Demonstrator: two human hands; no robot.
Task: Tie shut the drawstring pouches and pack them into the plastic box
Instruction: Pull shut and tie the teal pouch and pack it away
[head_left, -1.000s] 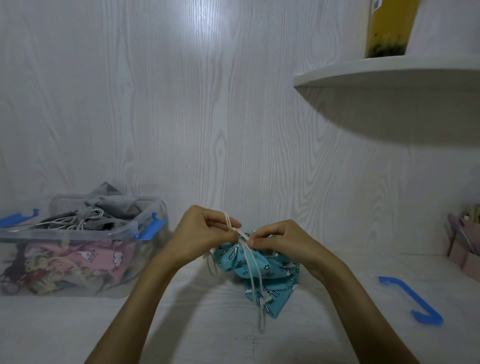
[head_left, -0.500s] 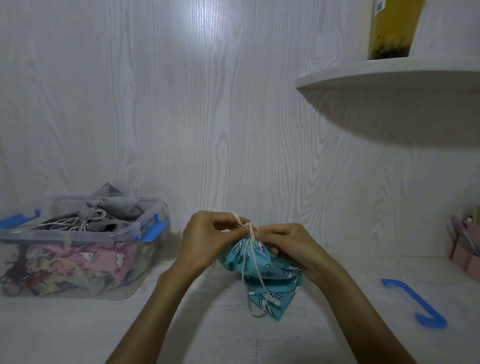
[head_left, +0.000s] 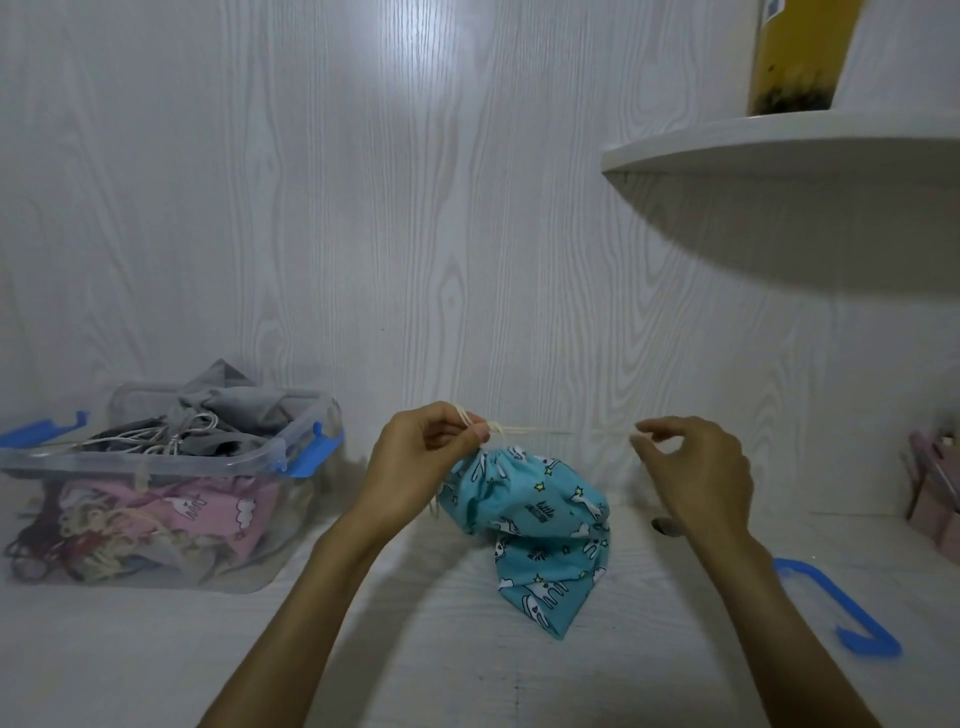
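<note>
The blue pouch (head_left: 535, 525) is soft, matt printed cloth with a thin cream cord drawstring (head_left: 524, 430). The plastic box (head_left: 171, 493) is clear, smooth plastic with glossy blue clips, holding cloth pouches. The desk (head_left: 467, 649) and wall (head_left: 363, 208) show a white woodgrain finish.

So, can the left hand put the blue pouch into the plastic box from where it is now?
Probably yes. The left hand pinches the blue pouch by its cord, the plastic box stands open beside it on that side, and nothing lies between them.
</note>
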